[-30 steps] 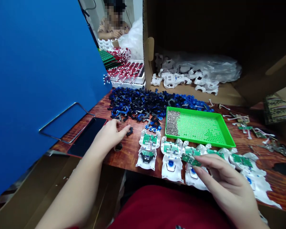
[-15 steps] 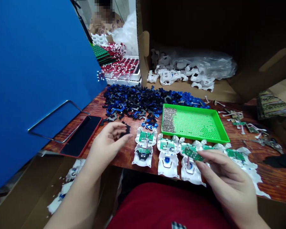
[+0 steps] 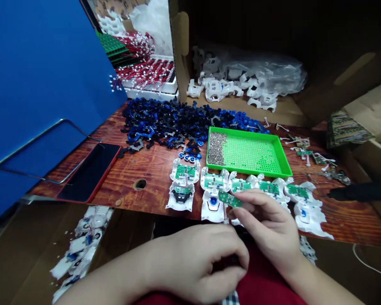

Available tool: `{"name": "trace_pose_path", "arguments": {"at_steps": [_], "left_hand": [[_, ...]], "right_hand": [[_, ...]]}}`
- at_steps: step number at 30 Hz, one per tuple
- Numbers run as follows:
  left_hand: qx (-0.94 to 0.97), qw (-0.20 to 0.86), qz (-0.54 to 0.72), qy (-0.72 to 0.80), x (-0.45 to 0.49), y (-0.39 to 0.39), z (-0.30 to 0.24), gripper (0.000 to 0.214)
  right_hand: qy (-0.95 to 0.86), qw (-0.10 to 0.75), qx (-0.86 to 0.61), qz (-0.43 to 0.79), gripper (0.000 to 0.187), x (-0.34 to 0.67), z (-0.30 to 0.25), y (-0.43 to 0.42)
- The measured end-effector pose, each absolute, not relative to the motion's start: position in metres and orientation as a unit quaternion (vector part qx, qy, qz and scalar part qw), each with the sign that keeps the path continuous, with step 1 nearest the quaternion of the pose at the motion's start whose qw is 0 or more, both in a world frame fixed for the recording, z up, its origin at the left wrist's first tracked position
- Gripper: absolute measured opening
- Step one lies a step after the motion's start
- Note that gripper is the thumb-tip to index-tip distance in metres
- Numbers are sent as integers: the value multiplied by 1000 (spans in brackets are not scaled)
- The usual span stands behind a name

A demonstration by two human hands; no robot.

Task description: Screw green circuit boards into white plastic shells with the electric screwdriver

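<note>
My right hand [image 3: 268,231] pinches a small green circuit board [image 3: 229,198] at the near table edge, just above a white shell with a blue button [image 3: 213,206]. My left hand [image 3: 197,260] is curled closed in front of my lap, close under the right hand; a small dark piece seems to sit between its fingers but I cannot make it out. A row of white shells fitted with green boards [image 3: 241,184] lies along the table's front edge. Behind them is a heap of blue and black plastic parts [image 3: 171,125].
A green perforated tray [image 3: 250,154] holds small screws at its left end. A phone in a red case [image 3: 89,171] lies at the left beside a blue panel [image 3: 34,84]. A cardboard box with white shells [image 3: 235,91] stands behind. More shells lie in a box below the table [image 3: 79,245].
My left hand left the table with a small black piece and came down in front of my lap. My right hand moved left with the green board. The view tilted downward.
</note>
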State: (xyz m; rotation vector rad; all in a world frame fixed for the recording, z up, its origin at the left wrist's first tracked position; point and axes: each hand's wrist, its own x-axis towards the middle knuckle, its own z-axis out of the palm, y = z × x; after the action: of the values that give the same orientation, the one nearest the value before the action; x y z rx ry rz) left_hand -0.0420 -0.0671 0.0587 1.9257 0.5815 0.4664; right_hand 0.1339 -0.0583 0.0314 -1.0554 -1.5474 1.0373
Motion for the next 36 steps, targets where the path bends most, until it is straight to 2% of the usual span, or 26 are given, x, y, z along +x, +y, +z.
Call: {"name": "trace_pose_path", "arguments": {"at_steps": [3, 6, 10, 14, 19, 26, 31, 36], "left_hand": [[711, 572, 251, 323, -42, -70, 54, 5], [579, 662, 315, 357, -38, -73, 50, 5], [378, 765, 381, 356, -33, -69, 44, 18], [236, 813, 378, 374, -32, -62, 37, 32], [182, 827, 360, 392, -34, -60, 38, 25], [206, 803, 398, 392, -37, -63, 35, 24], [253, 776, 433, 382, -38, -64, 37, 19], [287, 745, 419, 433, -38, -64, 44, 18]], "right_hand": [[-564, 494, -443, 491, 25, 130, 31, -60], [-527, 533, -447, 488, 26, 128, 30, -59], [-556, 562, -457, 408, 29, 129, 25, -59], [-633, 553, -447, 306, 37, 133, 26, -62], [-714, 521, -399, 245, 45, 132, 34, -61], [-727, 524, -429, 112, 49, 139, 34, -55], [-768, 454, -404, 203, 34, 140, 42, -51], [-789, 411, -380, 252, 33, 142, 48, -52]]}}
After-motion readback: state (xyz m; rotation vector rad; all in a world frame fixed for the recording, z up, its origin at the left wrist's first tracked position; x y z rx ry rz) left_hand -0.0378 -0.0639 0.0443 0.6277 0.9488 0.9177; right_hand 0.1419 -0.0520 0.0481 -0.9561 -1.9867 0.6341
